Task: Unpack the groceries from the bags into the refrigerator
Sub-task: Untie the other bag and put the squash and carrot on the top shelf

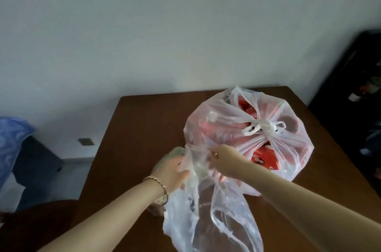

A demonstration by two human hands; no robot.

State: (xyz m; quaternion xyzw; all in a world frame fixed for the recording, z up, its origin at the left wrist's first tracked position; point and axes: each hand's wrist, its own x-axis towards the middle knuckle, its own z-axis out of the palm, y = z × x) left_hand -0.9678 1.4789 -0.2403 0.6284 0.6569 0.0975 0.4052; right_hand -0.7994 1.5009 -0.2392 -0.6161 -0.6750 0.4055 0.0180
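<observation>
A thin translucent plastic bag (218,220) hangs loose over the near part of the brown table (140,128). My left hand (173,171) grips its crumpled top from the left, and my right hand (224,161) pinches the same bunch of plastic from the right. What is inside this bag is hidden by folds. Behind it stands a full white plastic bag (237,128), knotted at the top (268,128), with red packages (266,157) showing through it.
A pale wall rises behind the table. A dark shelf unit (354,95) with small items stands at the right. A blue patterned cloth (10,144) lies over dark furniture at the left. A brown chair back (41,220) sits at lower left.
</observation>
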